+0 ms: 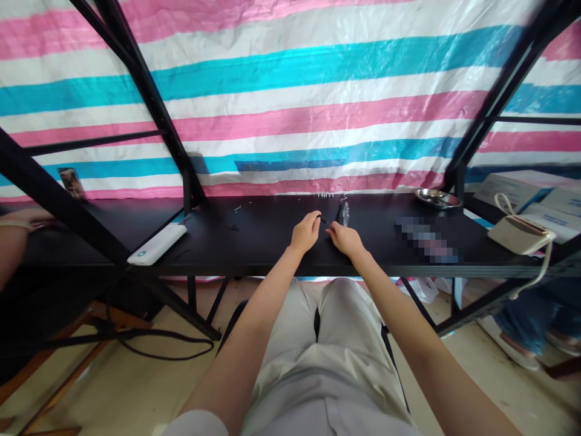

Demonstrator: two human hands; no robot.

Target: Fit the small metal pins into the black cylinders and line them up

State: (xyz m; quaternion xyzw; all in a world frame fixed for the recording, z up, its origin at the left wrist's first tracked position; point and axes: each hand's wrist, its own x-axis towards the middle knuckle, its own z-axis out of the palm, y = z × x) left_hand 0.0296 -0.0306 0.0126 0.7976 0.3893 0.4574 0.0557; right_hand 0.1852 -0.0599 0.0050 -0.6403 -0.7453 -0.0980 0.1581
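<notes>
L hand (307, 233) & R hand (345, 238) pinch sm. blk pc (324, 220); metal dish (439, 200) contents unclear.

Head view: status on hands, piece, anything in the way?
Left hand pinching thin black piece. Right hand at its other end, grip unclear. Small black parts and clear parts just beyond right hand, might crowd it.

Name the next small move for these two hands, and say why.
Perhaps ease the right hand towards the left hand: a thin black piece shows in the narrow gap between their fingertips, so a small, careful closing move seems enough.
</notes>
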